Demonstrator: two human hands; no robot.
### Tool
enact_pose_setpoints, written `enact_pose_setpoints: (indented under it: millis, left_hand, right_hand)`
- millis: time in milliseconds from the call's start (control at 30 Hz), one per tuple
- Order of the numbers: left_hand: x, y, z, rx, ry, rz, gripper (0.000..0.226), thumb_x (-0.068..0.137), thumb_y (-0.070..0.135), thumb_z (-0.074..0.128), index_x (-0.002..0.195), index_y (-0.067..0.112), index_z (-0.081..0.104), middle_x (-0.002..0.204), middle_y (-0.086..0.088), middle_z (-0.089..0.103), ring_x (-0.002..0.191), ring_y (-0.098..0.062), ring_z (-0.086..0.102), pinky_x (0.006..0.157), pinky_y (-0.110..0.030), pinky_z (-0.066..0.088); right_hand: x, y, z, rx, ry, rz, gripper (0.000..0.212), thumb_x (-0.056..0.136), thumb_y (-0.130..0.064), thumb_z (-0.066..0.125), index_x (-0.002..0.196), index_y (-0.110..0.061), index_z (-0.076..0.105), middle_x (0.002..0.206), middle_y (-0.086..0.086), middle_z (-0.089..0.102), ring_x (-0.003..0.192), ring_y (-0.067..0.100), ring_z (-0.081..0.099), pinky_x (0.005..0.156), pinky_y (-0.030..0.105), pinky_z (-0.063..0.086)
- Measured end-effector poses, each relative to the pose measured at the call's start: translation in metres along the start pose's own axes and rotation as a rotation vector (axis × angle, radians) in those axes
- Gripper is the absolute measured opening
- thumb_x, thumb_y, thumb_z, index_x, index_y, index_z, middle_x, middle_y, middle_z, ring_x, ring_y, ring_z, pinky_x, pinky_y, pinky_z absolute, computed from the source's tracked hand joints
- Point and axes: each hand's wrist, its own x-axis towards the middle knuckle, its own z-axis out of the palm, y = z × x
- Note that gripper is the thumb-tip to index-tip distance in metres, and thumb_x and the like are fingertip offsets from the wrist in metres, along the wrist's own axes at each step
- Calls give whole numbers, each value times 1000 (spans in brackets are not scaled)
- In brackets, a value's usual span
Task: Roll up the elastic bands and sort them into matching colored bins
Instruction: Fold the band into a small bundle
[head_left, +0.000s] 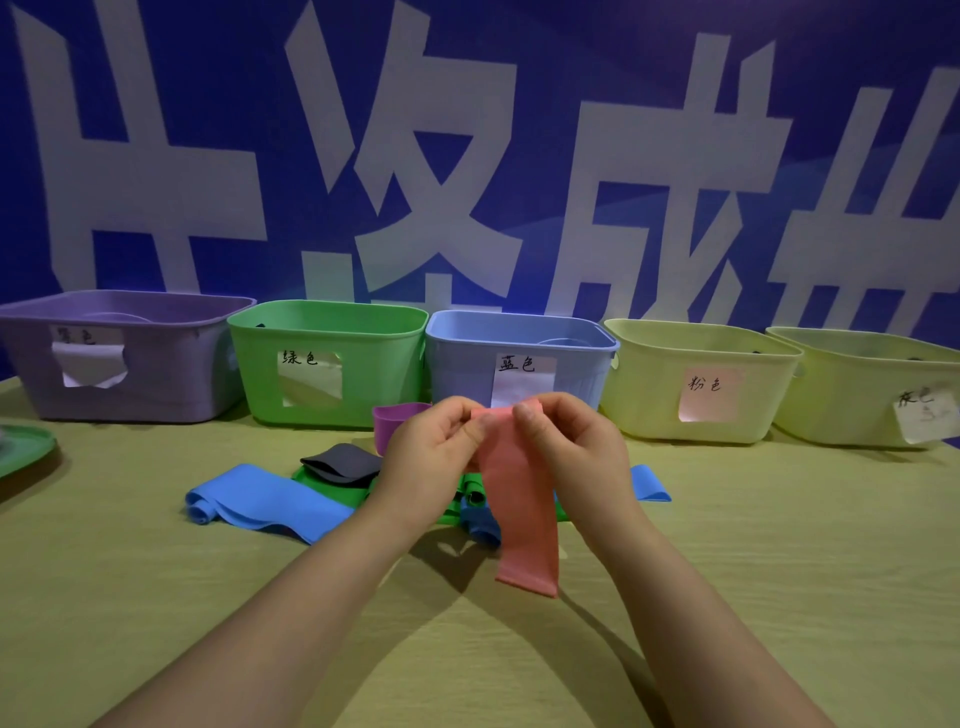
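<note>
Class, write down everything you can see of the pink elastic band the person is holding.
The pink elastic band is a wide, flat, salmon-coloured strip that looks smooth and matte, like rubber. It is not yet rolled. The left hand and right hand pinch its top edge between thumbs and fingers, holding it up in front of the blue bin. From there it hangs nearly straight down towards the table. Whether its lower end touches the table cannot be told.

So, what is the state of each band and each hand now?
pink band: unrolled, hanging from both hands.
left hand: pinches the pink band's top edge.
right hand: pinches the same edge.
long blue band: on the table, left end curled.
grey band: lying unrolled.
purple band: standing as an open loop.
</note>
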Motion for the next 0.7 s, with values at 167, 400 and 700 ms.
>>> enact_pose_setpoints:
  millis: [167,400,700]
  left_hand:
    - [1,-1,-2,46,29,-28,19,89,25,52,77,14,62,68,-2,63,67,-15,62,69,-35,56]
    - [-3,1,-2,67,23,-3,25,76,43,57,84,20,61,79,-1,68,78,-14,65,74,-34,54]
    - [-1,-4,-3,139,50,103,16,83,14,67,80,29,63,78,10,66,79,-9,61,74,-33,50]
  right_hand:
    - [-1,-1,-1,57,-37,-19,17,84,-13,64,89,-29,63,71,-9,59,69,0,54,63,17,46]
    - [-1,0,-1,13,-27,2,13,84,-15,65,81,-28,65,76,-6,66,73,6,60,66,24,50]
    - [-1,1,-1,-25,-32,14,7,83,-23,66,76,-25,65,69,-10,63,67,0,56,62,20,46]
